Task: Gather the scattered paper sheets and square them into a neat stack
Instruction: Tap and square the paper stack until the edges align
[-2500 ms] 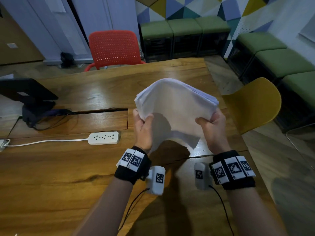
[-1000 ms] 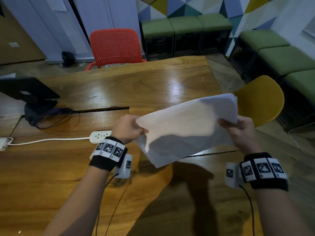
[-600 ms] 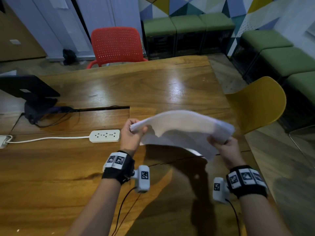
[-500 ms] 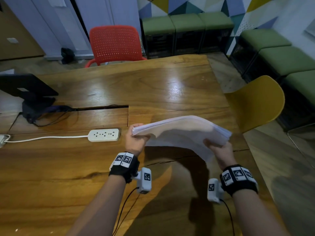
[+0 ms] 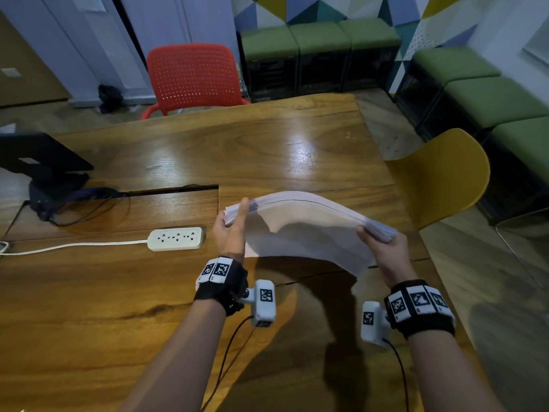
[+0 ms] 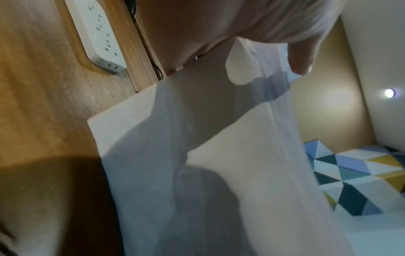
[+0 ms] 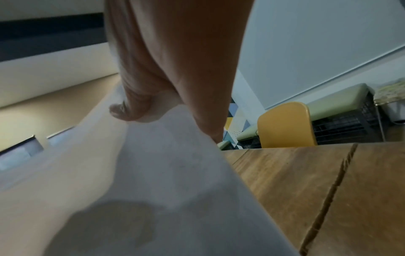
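A stack of white paper sheets [image 5: 303, 215] hangs just above the wooden table [image 5: 89, 307], lying crosswise and bowed upward in the middle. My left hand [image 5: 230, 233] holds its left end, thumb stretched up against the edge, with the other fingers hidden behind the sheets. My right hand [image 5: 383, 251] grips the right end, thumb on top. A lower sheet sags beneath the stack. The left wrist view shows the paper [image 6: 219, 173] under my left hand [image 6: 197, 26]. In the right wrist view my right hand [image 7: 175, 60] pinches the paper [image 7: 153, 173].
A white power strip [image 5: 176, 238] with its cable lies left of my left hand. A black screen on a stand [image 5: 44, 162] sits at the far left. A red chair [image 5: 193, 78] stands beyond the table and a yellow chair [image 5: 439, 173] at its right edge.
The stack has been turned from upright in front of me to crosswise and lowered toward the table. My left thumb now lies against the stack's left end.
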### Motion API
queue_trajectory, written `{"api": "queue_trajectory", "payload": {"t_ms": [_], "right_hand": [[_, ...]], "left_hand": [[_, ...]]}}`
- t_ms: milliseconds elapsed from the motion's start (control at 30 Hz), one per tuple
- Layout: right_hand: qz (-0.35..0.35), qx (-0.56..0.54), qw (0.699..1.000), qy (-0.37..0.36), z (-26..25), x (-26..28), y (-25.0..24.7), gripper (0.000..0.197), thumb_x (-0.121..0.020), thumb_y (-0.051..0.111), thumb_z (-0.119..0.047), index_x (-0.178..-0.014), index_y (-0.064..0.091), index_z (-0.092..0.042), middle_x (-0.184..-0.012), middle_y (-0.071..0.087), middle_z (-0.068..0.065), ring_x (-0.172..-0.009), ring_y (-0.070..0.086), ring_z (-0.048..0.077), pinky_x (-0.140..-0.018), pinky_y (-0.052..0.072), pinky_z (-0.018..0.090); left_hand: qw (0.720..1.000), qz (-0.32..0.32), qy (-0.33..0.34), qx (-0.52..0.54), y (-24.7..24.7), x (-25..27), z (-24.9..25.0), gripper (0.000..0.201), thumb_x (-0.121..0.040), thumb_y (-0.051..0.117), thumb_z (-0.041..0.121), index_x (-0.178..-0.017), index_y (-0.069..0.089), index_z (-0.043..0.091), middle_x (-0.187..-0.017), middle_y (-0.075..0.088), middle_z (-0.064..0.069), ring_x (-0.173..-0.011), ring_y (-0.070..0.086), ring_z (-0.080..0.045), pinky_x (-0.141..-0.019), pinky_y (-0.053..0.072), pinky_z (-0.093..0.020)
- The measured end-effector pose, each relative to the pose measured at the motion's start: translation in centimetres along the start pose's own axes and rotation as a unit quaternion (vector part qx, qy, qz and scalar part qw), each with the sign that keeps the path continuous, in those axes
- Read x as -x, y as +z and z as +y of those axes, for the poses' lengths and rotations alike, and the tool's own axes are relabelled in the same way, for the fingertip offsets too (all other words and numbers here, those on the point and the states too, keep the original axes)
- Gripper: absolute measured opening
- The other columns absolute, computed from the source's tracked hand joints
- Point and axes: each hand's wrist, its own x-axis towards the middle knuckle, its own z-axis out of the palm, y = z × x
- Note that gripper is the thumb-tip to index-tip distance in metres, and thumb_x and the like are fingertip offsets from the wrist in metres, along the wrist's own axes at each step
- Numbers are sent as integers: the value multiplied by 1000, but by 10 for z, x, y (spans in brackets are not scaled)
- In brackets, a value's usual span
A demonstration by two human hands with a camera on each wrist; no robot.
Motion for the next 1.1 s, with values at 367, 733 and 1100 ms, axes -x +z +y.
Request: {"api": "queue_trajectory", "payload": {"t_ms": [367,733,1100], "right_hand": [[-2,-7,1000,12,14,-2,-9,63,-76,73,0,-128,52,-27,-117,58,0,-109,57,17,-80,51,28],[3,32,997,-72,-8,6,0,35,-82,69,-5,-112,61,-20,-104,63,-7,-101,62,12,-89,54,38],[52,411,855,-313,16,12,18,58,-85,58,2,-132,47,-31,-145,23,8,-113,44,17,-83,51,27]], "left_hand": [[988,-72,57,-127,-12,-8,-1,95,-48,84,60,-126,48,18,-117,62,2,-106,58,-16,-91,48,-34],[989,-51,111,-86,-37,2,3,31,-82,73,15,-109,59,11,-100,66,-2,-90,62,-13,-79,50,-22],[996,79,24,-28,-8,-2,-5,74,-78,69,51,-136,39,15,-113,42,3,-105,41,-14,-94,35,-33]]}}
